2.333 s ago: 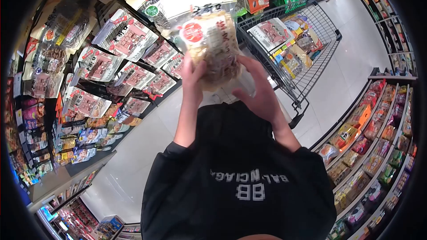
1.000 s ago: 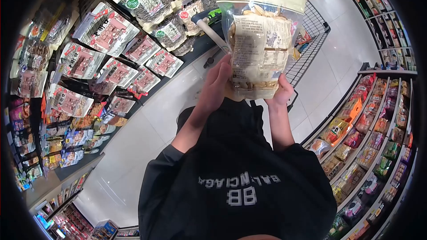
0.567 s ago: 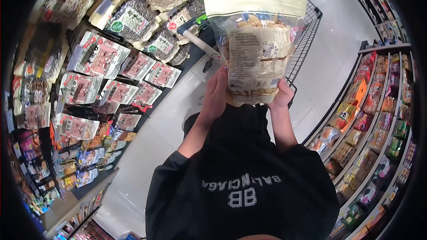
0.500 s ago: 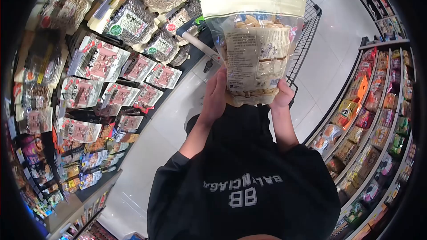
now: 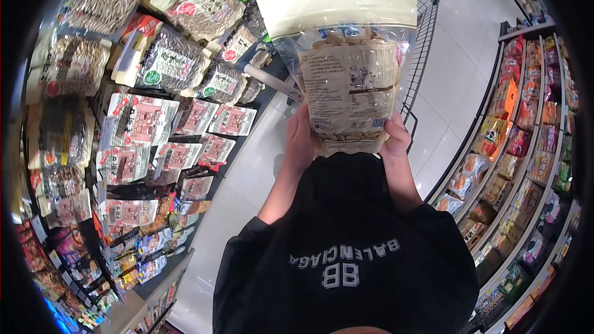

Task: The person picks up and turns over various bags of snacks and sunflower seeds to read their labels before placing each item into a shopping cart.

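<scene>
Upright before me is a clear bag of seeds [image 5: 349,86] with a cream top band and a punched hang hole. Its printed back label faces me, and pale pieces show above and below that label; their exact kind is hard to tell. My left hand [image 5: 301,139] grips the bag's lower left edge, some fingers hidden behind it. At the lower right corner my right hand [image 5: 397,135] holds it, thumb on the front. Behind the bag stands a wire shopping cart [image 5: 424,31], its light handle [image 5: 272,81] showing to the left.
Hanging bags of seeds [image 5: 172,59] and red-and-white snack packs [image 5: 141,117] fill the rack on the left. Curved shelves [image 5: 526,148] of colourful packaged snacks line the right side. Pale floor tiles [image 5: 442,102] run between them.
The bag and both hands sit slightly further left and a little lower in view, still in the same hold. The left rack has shifted downward in the picture.
</scene>
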The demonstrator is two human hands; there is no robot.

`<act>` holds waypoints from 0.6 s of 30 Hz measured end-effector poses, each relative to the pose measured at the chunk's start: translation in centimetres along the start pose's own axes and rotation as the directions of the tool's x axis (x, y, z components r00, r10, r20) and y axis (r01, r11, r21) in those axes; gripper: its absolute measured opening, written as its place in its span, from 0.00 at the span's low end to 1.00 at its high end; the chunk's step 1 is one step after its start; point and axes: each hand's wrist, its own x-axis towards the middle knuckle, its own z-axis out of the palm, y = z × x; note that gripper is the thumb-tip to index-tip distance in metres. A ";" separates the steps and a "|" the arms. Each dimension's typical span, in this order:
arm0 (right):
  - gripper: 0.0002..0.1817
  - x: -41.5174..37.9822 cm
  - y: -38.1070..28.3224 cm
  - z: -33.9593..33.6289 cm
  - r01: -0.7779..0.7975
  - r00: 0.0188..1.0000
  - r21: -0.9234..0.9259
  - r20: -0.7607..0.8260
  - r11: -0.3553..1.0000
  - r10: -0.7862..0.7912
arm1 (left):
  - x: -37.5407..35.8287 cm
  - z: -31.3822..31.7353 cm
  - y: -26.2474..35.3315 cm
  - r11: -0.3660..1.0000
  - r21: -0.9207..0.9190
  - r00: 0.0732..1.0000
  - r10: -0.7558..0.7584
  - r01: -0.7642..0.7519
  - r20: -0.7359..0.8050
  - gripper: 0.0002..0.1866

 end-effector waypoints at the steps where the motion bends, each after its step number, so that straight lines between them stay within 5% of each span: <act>1: 0.38 0.0 -0.2 0.1 0.003 1.000 -0.014 -0.012 1.000 -0.003 | 0.1 0.1 0.1 0.999 0.053 1.000 0.010 -0.010 0.002 0.24; 3: 0.38 0.0 -0.8 0.6 0.006 0.999 -0.043 -0.034 0.999 -0.007 | 0.4 0.6 0.2 0.987 0.156 0.999 0.032 -0.032 0.005 0.24; 6: 0.38 -0.2 -1.2 0.9 0.028 0.996 -0.045 -0.087 0.999 -0.032 | 0.9 1.0 -0.2 0.999 0.022 0.999 -0.039 0.039 0.009 0.24; 8: 0.39 -0.3 -1.4 1.1 0.013 0.993 -0.065 -0.120 0.998 -0.021 | 0.9 1.1 -0.4 0.978 0.204 0.999 0.025 -0.034 0.047 0.24; 10: 0.40 -0.5 -1.4 1.0 0.006 0.989 -0.079 -0.149 0.997 -0.017 | 0.9 1.4 -0.5 0.982 0.188 0.999 0.013 -0.021 0.047 0.25; 12: 0.40 -0.6 -1.2 0.6 0.008 0.985 -0.088 -0.170 0.996 -0.023 | 1.2 2.0 -0.3 0.997 -0.028 0.997 -0.074 0.074 0.012 0.25; 18: 0.37 -0.9 -1.2 0.1 -0.076 0.965 -0.121 -0.257 0.990 0.042 | 1.2 2.8 -0.1 0.991 -0.062 0.992 -0.118 0.115 -0.053 0.26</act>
